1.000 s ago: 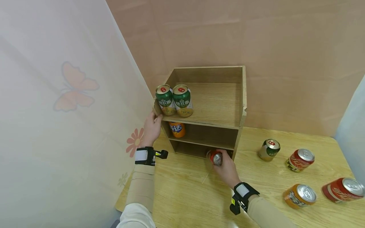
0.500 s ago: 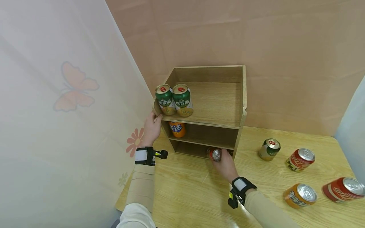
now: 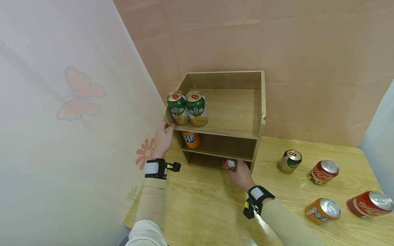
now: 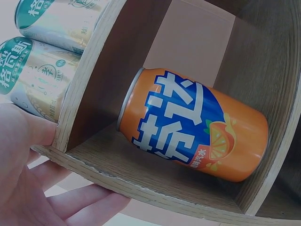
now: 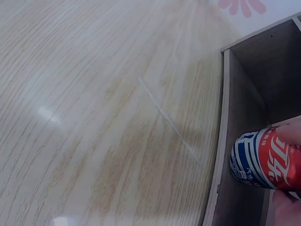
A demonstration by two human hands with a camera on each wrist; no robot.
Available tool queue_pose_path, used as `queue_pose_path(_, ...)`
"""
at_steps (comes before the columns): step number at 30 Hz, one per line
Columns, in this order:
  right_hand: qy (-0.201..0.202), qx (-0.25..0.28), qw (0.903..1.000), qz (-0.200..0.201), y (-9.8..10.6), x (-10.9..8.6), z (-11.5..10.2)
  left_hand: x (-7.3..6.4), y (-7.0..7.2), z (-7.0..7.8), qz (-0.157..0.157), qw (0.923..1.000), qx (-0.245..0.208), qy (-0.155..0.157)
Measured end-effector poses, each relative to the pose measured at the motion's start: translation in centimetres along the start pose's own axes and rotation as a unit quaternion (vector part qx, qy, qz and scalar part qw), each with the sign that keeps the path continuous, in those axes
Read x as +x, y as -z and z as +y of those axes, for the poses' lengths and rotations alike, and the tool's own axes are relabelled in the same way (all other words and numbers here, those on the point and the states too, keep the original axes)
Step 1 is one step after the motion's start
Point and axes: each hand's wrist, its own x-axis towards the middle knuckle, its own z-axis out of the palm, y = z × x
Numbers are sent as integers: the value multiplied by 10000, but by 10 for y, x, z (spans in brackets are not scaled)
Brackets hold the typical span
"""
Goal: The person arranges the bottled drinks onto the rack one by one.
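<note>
A wooden three-level shelf [image 3: 232,109] stands against the back wall. My left hand [image 3: 163,138] grips its left side panel, thumb at the front edge and fingers on the outer side. My right hand [image 3: 241,174] holds a red cola can [image 3: 228,164] inside the bottom compartment, near its right side. In the right wrist view, thumb and fingers clasp the red can [image 5: 263,160], its blue-and-white striped end over the compartment floor. An orange soda can [image 4: 188,125] stands at the left of the middle level. Two green-and-gold cans [image 3: 197,109] stand at the top left.
On the table [image 3: 197,205] to the right stand a green-and-gold can [image 3: 290,162], a red can [image 3: 323,172], an orange can [image 3: 323,212] and another red can [image 3: 369,205]. A white wall sheet [image 3: 92,164] borders the left side.
My right hand has moved forward and slightly left, taking the red cola can farther into the bottom compartment. The left hand keeps its grip on the shelf side.
</note>
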Motion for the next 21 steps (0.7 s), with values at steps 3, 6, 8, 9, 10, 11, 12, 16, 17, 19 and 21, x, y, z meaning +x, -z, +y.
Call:
queue_pose_path(3, -55, 172, 9998, -118, 1, 2, 1, 0, 0, 0, 7, 10000, -18, -56)
queue_pose_path(6, -158, 338, 9990, -261, 3, 3, 0, 0, 0, 0, -10, 10000, 2, -56)
queue_pose_path(8, -200, 387, 9984, -360, 4, 4, 0, -1, 0, 0, -15, 10000, 18, -49)
queue_pose_path(9, -236, 416, 9980, -404, 4, 5, -1, -1, 0, 0, -14, 10000, 25, -49)
queue_pose_path(10, -270, 446, 9977, -436, 4, 6, -1, -1, 0, 0, -13, 10000, 30, -48)
queue_pose_path(11, -289, 459, 9974, -472, 5, 7, -2, -1, 0, 1, -9, 10000, 33, -44)
queue_pose_path(12, -341, 468, 9971, -502, 4, 8, -2, -1, 0, 1, -8, 10000, 20, -50)
queue_pose_path(16, -565, 623, 9945, -626, 4, 13, -5, -1, 0, 2, -2, 10000, -17, -39)
queue_pose_path(17, -637, 659, 9936, -665, 4, 14, -6, -1, 0, 2, -1, 10000, -17, -33)
queue_pose_path(19, -756, 786, 9912, -747, 4, 16, -7, -1, 0, 2, 8, 10000, -5, -24)
queue_pose_path(21, -796, 899, 9889, -875, 4, 17, -8, -1, 0, 1, 14, 10000, 6, -26)
